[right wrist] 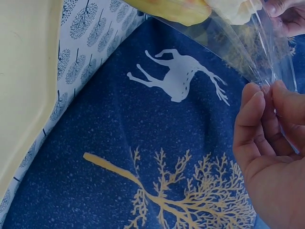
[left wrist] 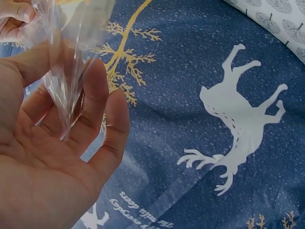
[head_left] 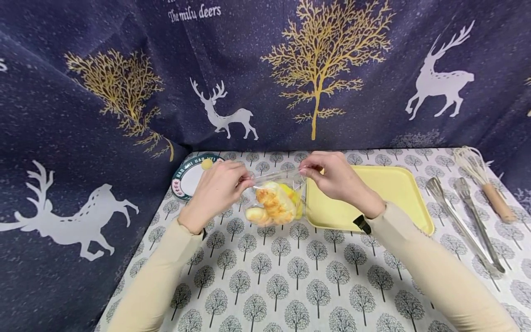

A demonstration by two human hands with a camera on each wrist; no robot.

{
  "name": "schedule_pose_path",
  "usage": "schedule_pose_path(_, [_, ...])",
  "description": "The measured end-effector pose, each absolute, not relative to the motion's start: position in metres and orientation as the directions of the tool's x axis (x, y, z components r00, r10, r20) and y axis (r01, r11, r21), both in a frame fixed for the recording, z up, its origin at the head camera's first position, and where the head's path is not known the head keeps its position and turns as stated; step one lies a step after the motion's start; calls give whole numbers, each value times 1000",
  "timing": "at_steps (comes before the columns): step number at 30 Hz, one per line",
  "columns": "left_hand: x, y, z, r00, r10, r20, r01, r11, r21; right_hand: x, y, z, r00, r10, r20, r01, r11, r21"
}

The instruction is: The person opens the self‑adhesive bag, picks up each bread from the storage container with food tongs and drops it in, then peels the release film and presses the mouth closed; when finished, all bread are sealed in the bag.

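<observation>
A clear plastic bag hangs between both hands at the middle of the head view. Inside it are a browned bread roll, a smaller pale bun and a yellow item whose kind I cannot tell. My left hand pinches the left top corner between thumb and fingers; in the left wrist view the film runs down toward the palm. At the other corner, my right hand pinches the bag's edge between thumb and fingertips, as the right wrist view also shows.
A yellow tray lies behind my right forearm. Behind my left hand is a plate with a green patterned rim. Metal tongs, another long metal utensil and a whisk lie at the right. A dark curtain hangs behind the table.
</observation>
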State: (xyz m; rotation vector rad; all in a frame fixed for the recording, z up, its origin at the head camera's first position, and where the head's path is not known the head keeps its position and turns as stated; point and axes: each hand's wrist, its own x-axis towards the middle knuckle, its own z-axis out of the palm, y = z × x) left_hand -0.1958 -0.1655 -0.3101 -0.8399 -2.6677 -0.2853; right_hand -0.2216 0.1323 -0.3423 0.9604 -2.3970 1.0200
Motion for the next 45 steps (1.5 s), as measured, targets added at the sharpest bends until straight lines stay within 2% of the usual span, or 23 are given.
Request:
schedule_pose_path(6, [-196,-175,-312,-791,491,363,560,821,110,-223,134,-344,-707,-441,552,-704,510,-494])
schedule_pose_path(13, [-196,-181,-313,-777,498,384,577,808,120,-224,135,-343,-711,-437,551,-700,509,-501])
schedule_pose_path(20, [-197,-184,-312,-790,484,376,563,816,134,-225,137,-343,-707,-435,557,-703,513,-492])
schedule_pose_path(30, [-197,-187,-313,-768,493,410,585,800,134,-225,139,-344,-708,-433,557,-703,504,-502])
schedule_pose_path(45, [-195,-194,-314,-789,441,427,546,823,158,-223,140,-344,-704,-426,568,-707,499,-501])
